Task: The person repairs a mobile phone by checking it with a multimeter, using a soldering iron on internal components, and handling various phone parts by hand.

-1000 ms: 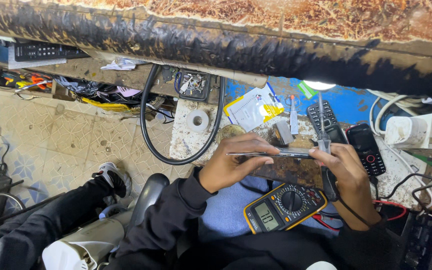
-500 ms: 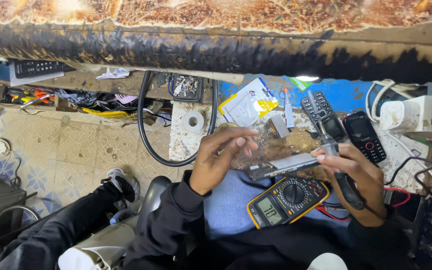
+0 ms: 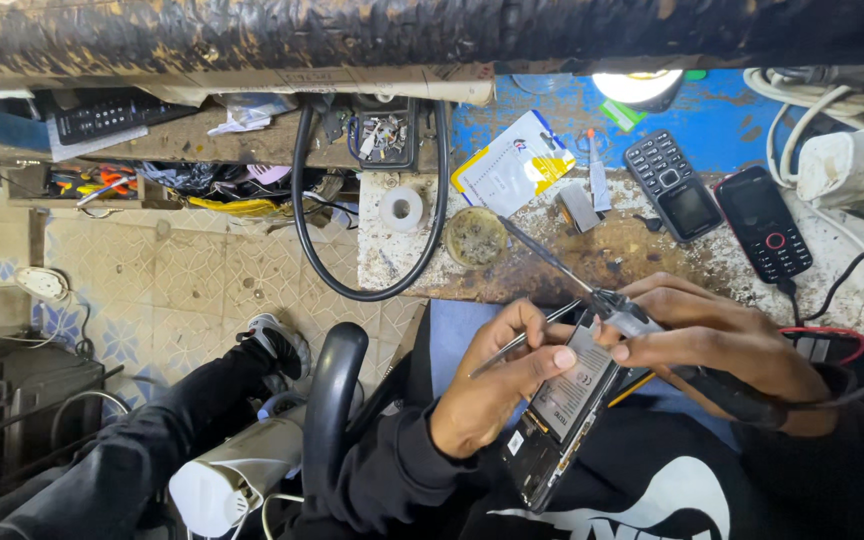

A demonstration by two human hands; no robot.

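Note:
My left hand grips an opened phone, back cover off and its grey battery showing, tilted over my lap. A thin metal pair of tweezers runs between the fingers of that hand. My right hand rests its fingertips on the phone's top end and holds a black-handled soldering iron. The iron's thin tip points up and left over the bench. A yellow edge of a multimeter peeks out under the phone.
The stained bench carries two keypad phones, a round flux tin, a tape roll and a yellow-white card pack. A black cable loop hangs off its left end. Power strip at right; tiled floor and my shoe at left.
The opened phone has come down from flat at the bench edge to tilted over my lap, covering the multimeter. Both hands have shifted down and closer together on it.

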